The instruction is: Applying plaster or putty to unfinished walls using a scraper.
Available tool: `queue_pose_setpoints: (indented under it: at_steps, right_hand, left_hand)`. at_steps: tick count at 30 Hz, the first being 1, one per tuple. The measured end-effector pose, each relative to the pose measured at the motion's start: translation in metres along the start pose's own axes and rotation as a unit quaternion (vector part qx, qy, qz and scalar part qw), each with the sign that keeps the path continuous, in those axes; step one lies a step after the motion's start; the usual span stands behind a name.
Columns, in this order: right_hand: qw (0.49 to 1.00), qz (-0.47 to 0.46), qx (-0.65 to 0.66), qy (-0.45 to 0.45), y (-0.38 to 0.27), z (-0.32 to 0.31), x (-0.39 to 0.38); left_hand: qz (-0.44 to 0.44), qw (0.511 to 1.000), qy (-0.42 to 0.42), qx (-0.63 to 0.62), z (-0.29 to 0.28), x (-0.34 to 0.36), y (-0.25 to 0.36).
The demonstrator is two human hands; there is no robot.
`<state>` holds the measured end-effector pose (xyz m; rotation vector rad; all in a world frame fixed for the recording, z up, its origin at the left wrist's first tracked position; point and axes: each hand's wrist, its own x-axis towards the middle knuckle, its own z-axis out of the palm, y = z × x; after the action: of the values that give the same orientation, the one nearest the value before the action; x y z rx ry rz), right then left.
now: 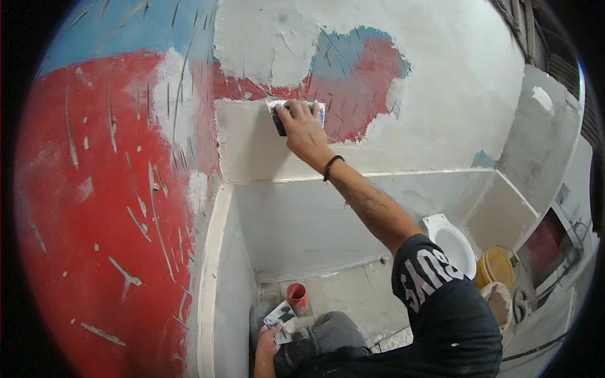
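My right hand (305,129) grips a wide putty knife (278,118) with a dark body and white filler along its upper edge. It is pressed to the wall beside the border between pale filler and the scored red-and-blue patch (359,79). Low in the view, my left hand (268,340) is closed on a flat, putty-smeared plate (280,314), held in front of my knees. Whether that plate has a handle is hidden. Just beyond it stands a red cup-shaped container (296,293).
On the left, a red wall (107,208) carries many gouges. A pale ledge (359,176) runs below the filled wall. To the right are a white toilet bowl (454,242), a yellow bucket (496,268) and an open sack (498,302).
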<state>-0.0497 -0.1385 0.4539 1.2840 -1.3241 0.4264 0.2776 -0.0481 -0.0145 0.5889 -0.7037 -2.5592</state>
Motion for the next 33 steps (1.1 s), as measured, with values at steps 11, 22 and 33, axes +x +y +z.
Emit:
queue_pose_setpoints:
  at_steps: [11, 22, 33]
  right_hand:
    - [0.984, 0.018, -0.137, 0.109, 0.078, -0.008, 0.179]
    - [0.999, -0.001, -0.034, -0.042, -0.029, 0.019, -0.007]
    - [0.992, 0.022, -0.083, 0.095, 0.071, -0.018, 0.142]
  left_hand:
    - [-0.025, 0.999, 0.007, 0.044, 0.002, 0.01, -0.014]
    - [0.021, 0.993, 0.011, 0.117, 0.006, 0.003, 0.003]
    - [-0.025, 1.0, -0.013, 0.006, -0.003, 0.014, -0.01]
